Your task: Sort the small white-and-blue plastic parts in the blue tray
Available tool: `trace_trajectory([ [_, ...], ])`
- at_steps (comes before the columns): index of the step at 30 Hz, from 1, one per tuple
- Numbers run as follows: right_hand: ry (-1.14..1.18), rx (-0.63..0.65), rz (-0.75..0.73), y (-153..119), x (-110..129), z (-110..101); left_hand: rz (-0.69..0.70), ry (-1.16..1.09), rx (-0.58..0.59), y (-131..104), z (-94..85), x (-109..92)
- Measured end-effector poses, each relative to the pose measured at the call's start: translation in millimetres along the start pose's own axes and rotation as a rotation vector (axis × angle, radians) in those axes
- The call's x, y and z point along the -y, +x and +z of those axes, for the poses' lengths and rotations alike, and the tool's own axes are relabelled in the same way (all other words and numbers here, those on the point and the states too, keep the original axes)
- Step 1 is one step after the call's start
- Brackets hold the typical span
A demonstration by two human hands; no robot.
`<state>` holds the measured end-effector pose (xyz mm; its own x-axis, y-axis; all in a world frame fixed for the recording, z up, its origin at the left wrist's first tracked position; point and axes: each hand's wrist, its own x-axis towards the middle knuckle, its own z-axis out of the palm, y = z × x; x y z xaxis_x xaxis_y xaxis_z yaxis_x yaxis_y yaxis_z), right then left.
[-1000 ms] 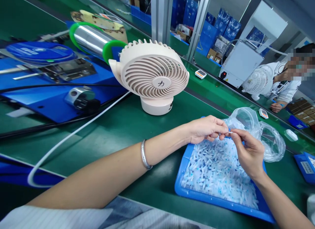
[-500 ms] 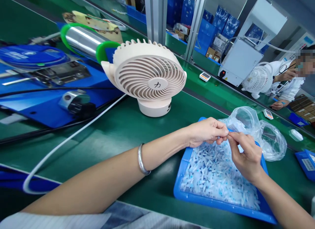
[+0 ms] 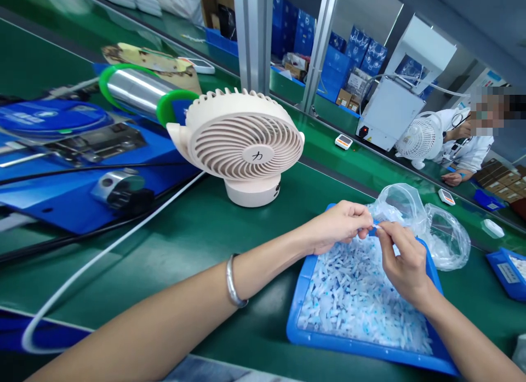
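My left hand and my right hand meet over the far part of a blue tray. Each is closed in a pinch, and between the fingertips shows a tiny white plastic piece that both hands grip. Its exact shape is too small to make out. Below them the tray holds a thick layer of small white pieces with light-blue parts. A silver bangle circles my left wrist.
A cream desk fan stands left of the tray, and a white cable crosses the green table. Clear plastic bags lie behind the tray. Metal fixtures and a steel roller occupy the left. Across the bench sits another person.
The view has shifted a little, so the fan and tray appear slightly lower and farther left. My fingertips have parted slightly, and the white piece between them shows more.
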<state>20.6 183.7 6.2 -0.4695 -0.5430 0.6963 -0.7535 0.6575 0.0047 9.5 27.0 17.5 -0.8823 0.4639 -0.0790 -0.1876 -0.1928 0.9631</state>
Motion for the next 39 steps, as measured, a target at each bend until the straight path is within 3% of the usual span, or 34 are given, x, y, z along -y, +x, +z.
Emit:
trace_trajectory([
  [21,-0.238,0.028,-0.106,-4.3,2.1,2.7,-0.005,0.093,0.051,-0.2,2.1,3.1],
  [24,-0.248,0.024,-0.103,-3.3,-0.2,6.1,0.010,0.100,0.012,0.8,3.1,2.3],
  [28,-0.175,0.059,0.025,-2.5,-9.9,13.3,-0.017,-0.059,-0.158,4.0,1.6,-0.2],
  [32,-0.018,0.235,0.165,-1.7,-20.1,14.6,-0.071,-0.283,-0.252,6.8,-1.9,-2.2],
  [36,0.112,0.544,0.116,-2.6,-23.3,14.0,-0.043,-0.301,-0.279,6.7,-3.4,-2.2],
  [39,0.076,0.651,0.082,-4.4,-22.3,15.7,-0.042,-0.338,-0.270,6.3,-4.3,-2.3],
])
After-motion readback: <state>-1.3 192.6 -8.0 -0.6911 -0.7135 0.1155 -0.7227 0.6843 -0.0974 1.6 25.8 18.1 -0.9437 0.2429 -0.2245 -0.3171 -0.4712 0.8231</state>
